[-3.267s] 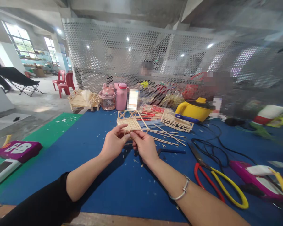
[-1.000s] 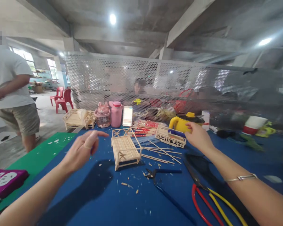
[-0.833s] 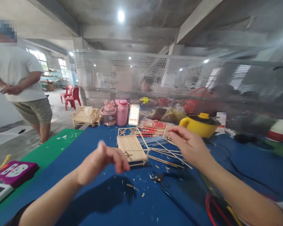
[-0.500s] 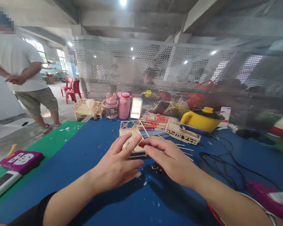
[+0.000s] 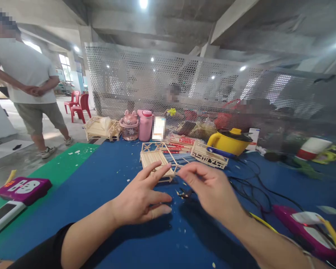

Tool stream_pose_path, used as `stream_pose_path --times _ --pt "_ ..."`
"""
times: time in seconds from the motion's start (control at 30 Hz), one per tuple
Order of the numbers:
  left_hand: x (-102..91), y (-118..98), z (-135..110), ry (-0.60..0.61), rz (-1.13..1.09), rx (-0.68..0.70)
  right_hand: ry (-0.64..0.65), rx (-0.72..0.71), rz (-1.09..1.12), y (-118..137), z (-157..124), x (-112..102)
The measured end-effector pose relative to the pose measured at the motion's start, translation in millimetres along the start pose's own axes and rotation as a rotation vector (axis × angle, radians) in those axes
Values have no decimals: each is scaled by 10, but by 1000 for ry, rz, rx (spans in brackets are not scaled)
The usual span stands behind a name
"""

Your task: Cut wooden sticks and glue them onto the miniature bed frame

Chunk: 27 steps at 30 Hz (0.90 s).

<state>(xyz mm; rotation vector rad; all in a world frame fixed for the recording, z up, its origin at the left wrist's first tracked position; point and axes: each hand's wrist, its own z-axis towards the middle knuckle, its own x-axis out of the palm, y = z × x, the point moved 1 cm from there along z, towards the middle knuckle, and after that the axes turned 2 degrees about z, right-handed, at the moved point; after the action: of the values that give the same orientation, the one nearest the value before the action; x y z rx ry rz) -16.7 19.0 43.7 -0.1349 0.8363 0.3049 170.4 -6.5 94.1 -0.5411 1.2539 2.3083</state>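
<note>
A small model bed-like frame of thin wooden sticks (image 5: 154, 158) stands on the blue table, with a crossed lattice at its back end. My left hand (image 5: 144, 198) is open in front of it, fingers spread, its index and middle fingertips by the near edge of the slatted top. At the model's near right corner, my right hand (image 5: 212, 188) pinches what looks like a thin wooden stick (image 5: 178, 168) between thumb and forefinger; the fingers hide most of it. Dark-handled pliers or cutters (image 5: 186, 193) lie below, among small wood scraps.
Behind are another stick model (image 5: 208, 154), red-wrapped sticks (image 5: 179, 145), a yellow pot (image 5: 229, 142), a pink bottle (image 5: 145, 125) and a pink jug (image 5: 129, 129). Black cables (image 5: 252, 186) run along the right. A purple device (image 5: 25, 189) lies left. A person (image 5: 30, 74) stands beyond the table.
My right hand has drawn slightly right, its fingers closing into a pinch at the model's corner. My left hand has shifted a little lower on the model. The view has turned slightly.
</note>
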Motion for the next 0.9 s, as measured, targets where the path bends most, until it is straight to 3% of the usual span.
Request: stream_pose_path --times 0.07,0.17,0.23,0.33,0.37,0.4,0.43,0.47,0.57,0.63,0.77,0.9 --pt "-33 38 -35 -93 -109 -27 -70 45 -103 -1 35 -257" --pt "-84 166 -110 -312 -263 -250 -54 103 -197 15 -65 -621" --pt "-99 268 -156 -418 -286 -465 184 200 -222 18 -243 -782" --pt "-59 376 -181 -395 -286 -713 723 432 -287 -66 -507 -924" --pt "-32 393 -178 -362 -297 -774 827 498 -313 -132 -531 -969" --pt "-2 399 -174 -332 -316 -821 851 537 -345 -221 -502 -1020" --pt "28 396 -168 -306 -339 -853 850 567 -364 -333 -423 -1075" --pt "56 386 -163 -284 -361 -871 752 503 -424 -462 -289 -1138" --pt "117 342 -161 -246 -403 -887 289 381 -745 -940 250 -1337" --pt "145 319 -169 -232 -428 -880 131 368 -845 -1293 587 -1402" --pt "216 306 -185 -130 -462 -844 100 382 -917 -1932 1015 -1347" --pt "297 337 -193 -47 -419 -927 130 388 -910 -2317 1183 -1287"
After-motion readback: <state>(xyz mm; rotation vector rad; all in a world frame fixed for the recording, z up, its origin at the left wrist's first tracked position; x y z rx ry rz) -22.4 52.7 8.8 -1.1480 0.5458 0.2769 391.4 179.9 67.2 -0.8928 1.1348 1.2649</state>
